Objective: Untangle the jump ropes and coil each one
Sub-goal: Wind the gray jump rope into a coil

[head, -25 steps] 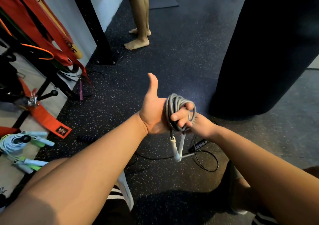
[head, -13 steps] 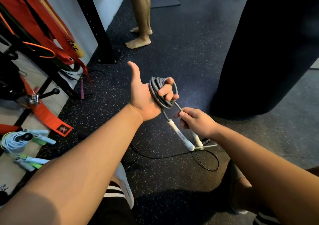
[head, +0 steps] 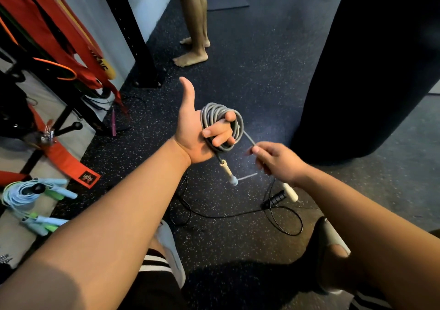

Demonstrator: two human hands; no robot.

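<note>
Jump ropes: the black rope is the widest sprawl, slack loops across the floor between the person's feet, one grip end showing. It looks uncoiled and untouched, so it is the main work left. Whether it crosses itself in a real knot, I cannot tell.

The blue ropes lie well apart at the left by the rack, bundled with their blue and green handles sticking out. I judge these done.

The grey rope is in the air, near the middle of the view, wound in many turns round the left hand. That hand has its thumb straight up and its fingers curled through the turns, gripping them. One short tail runs from the coil to the right hand, which pinches it between thumb and fingertips.

Smallest are the two white handles — one hangs below the left palm, the other dangles under the right hand.

So the grey coil seems almost complete: only the tail and its handle want tucking or wrapping to lock it. After that, the black rope needs straightening and winding.
</note>
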